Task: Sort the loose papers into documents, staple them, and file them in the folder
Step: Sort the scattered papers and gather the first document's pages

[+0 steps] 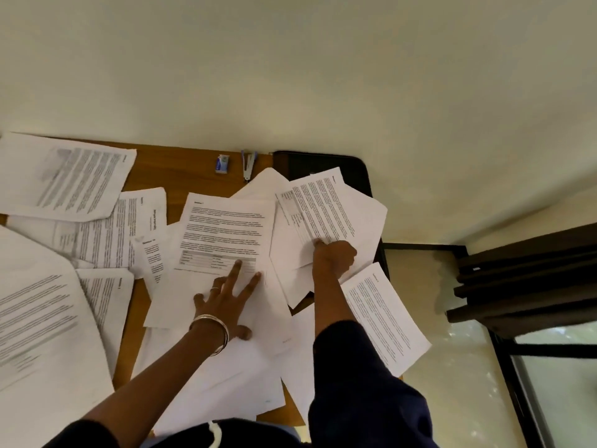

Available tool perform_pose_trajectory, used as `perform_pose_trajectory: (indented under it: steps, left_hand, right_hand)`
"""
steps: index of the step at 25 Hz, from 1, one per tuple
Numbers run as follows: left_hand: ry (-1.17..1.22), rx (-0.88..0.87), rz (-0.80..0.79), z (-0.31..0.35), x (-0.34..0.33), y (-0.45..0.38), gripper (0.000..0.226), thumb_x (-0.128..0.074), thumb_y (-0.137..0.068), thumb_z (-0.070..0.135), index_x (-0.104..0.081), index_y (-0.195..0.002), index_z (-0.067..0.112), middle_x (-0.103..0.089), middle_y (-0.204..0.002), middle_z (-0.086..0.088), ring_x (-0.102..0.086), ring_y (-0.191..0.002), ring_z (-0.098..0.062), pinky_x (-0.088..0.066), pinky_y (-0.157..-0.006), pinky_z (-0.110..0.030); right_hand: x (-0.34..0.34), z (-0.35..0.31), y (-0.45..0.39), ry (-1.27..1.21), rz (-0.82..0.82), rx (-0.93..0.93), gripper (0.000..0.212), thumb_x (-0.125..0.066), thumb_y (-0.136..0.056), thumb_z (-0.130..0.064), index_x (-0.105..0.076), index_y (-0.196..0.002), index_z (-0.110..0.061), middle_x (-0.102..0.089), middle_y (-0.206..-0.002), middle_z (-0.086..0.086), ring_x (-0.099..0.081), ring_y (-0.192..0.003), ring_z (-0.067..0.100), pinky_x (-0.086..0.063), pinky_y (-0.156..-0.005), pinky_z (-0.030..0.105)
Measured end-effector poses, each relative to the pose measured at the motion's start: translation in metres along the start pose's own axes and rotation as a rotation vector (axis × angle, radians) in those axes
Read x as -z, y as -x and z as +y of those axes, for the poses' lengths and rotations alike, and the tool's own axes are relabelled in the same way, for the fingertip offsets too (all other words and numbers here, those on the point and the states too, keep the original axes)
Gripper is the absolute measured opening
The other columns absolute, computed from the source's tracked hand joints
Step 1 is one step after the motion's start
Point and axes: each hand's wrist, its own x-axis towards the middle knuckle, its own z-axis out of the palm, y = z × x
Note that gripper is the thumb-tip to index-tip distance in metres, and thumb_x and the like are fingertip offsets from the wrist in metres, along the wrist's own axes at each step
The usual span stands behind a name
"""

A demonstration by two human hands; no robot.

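Loose printed papers cover a wooden table (181, 176). My left hand (226, 299) lies flat with spread fingers on a printed sheet with a table at its foot (223, 227) in the middle. My right hand (332, 258) pinches the lower edge of a printed sheet (323, 208) that lies over the black folder (323, 163) at the back right. A stapler (248, 163) and a small blue staple box (222, 163) sit at the table's far edge.
More sheets lie at the left (68, 179) and front left (42, 324), and one hangs over the right edge (384, 318). A wall rises right behind the table. Dark wooden furniture (523, 279) and a glass panel stand to the right.
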Motion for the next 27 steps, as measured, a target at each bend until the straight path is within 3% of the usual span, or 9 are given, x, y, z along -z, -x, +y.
perform_pose_trajectory:
  steps: [3, 9, 14, 17, 19, 21, 23, 25, 27]
  left_hand:
    - [0.000, 0.022, -0.059, 0.001, 0.003, -0.002, 0.123, -0.075, -0.064, 0.054, 0.024, -0.138, 0.047, 0.031, -0.150, 0.003, -0.006, -0.139, -0.031, -0.033, -0.100, -0.059]
    - [0.010, 0.051, -0.116, 0.004, 0.004, -0.005, 0.124, -0.076, -0.065, 0.051, 0.023, -0.139, 0.047, 0.032, -0.151, 0.002, -0.002, -0.141, -0.033, -0.028, -0.102, -0.064]
    - [-0.021, 0.043, -0.142, 0.003, 0.004, -0.007, 0.125, -0.076, -0.064, 0.054, 0.023, -0.139, 0.045, 0.032, -0.150, -0.001, -0.001, -0.141, -0.036, -0.028, -0.102, -0.063]
    - [0.010, 0.016, -0.175, -0.001, 0.016, -0.011, 0.111, -0.072, -0.067, 0.055, 0.005, -0.145, 0.043, 0.016, -0.154, 0.001, -0.008, -0.140, -0.035, -0.028, -0.102, -0.057]
    - [0.407, 0.034, 0.002, -0.008, 0.032, -0.017, 0.072, -0.067, -0.078, 0.045, -0.034, -0.140, 0.032, -0.026, -0.148, -0.003, -0.032, -0.132, -0.032, -0.036, -0.099, -0.044]
    - [1.186, 0.209, 0.266, -0.014, 0.054, -0.015, 0.035, -0.067, -0.082, 0.035, -0.065, -0.111, 0.016, -0.065, -0.114, -0.004, -0.057, -0.108, -0.029, -0.045, -0.087, -0.032]
    - [1.869, 0.427, 0.341, -0.026, 0.075, -0.008, 0.021, -0.058, -0.087, 0.043, -0.067, -0.088, 0.024, -0.073, -0.078, 0.006, -0.062, -0.088, -0.025, -0.049, -0.077, -0.034]
    - [2.101, 0.514, 0.131, -0.044, 0.078, -0.005, 0.038, -0.039, -0.094, 0.052, -0.063, -0.093, 0.022, -0.072, -0.082, 0.001, -0.061, -0.087, -0.024, -0.048, -0.078, -0.042]
    - [2.003, 0.483, 0.009, -0.054, 0.071, -0.001, 0.038, -0.041, -0.093, 0.052, -0.063, -0.100, 0.021, -0.070, -0.096, -0.005, -0.064, -0.090, -0.026, -0.050, -0.081, -0.046]
  right_hand:
    - [-0.009, -0.011, 0.001, -0.045, 0.022, -0.176, 0.070, -0.079, -0.076, -0.035, -0.042, -0.124, 0.002, -0.057, -0.117, 0.017, -0.060, -0.104, 0.028, -0.052, -0.087, 0.044]
    - [0.002, -0.015, -0.002, -0.700, -0.053, -0.243, 0.033, -0.070, -0.085, -0.013, -0.059, -0.115, -0.007, -0.064, -0.110, 0.008, -0.062, -0.098, 0.025, -0.054, -0.088, 0.043]
    - [0.063, -0.046, 0.033, -0.536, 0.155, 0.569, 0.029, -0.052, -0.098, -0.015, -0.050, -0.124, -0.002, -0.064, -0.118, 0.013, -0.062, -0.096, 0.015, -0.046, -0.068, 0.001]
    - [0.101, -0.071, 0.036, -0.331, 0.017, 0.905, 0.030, -0.053, -0.097, -0.018, -0.053, -0.124, -0.004, -0.066, -0.116, 0.007, -0.063, -0.094, 0.013, -0.052, -0.074, 0.015]
    - [0.110, -0.077, 0.035, -0.348, -0.273, 0.932, 0.028, -0.056, -0.095, -0.012, -0.058, -0.122, -0.006, -0.067, -0.117, 0.004, -0.064, -0.102, 0.014, -0.053, -0.085, 0.022]
    - [0.109, -0.065, 0.036, -0.456, -0.590, 0.783, 0.028, -0.058, -0.093, -0.007, -0.061, -0.121, -0.009, -0.068, -0.115, 0.004, -0.066, -0.103, 0.015, -0.054, -0.087, 0.028]
    - [0.097, -0.039, 0.031, -0.488, -0.739, 0.605, 0.028, -0.059, -0.093, -0.006, -0.062, -0.120, -0.010, -0.070, -0.113, 0.006, -0.067, -0.103, 0.021, -0.055, -0.088, 0.035]
    - [0.080, -0.008, 0.023, -0.408, -0.750, 0.517, 0.027, -0.059, -0.093, -0.007, -0.063, -0.119, -0.011, -0.070, -0.113, 0.005, -0.066, -0.106, 0.024, -0.053, -0.092, 0.039]
    - [0.062, 0.016, 0.021, -0.324, -0.738, 0.477, 0.029, -0.059, -0.093, -0.006, -0.063, -0.121, -0.011, -0.070, -0.113, 0.001, -0.065, -0.108, 0.022, -0.051, -0.095, 0.036]
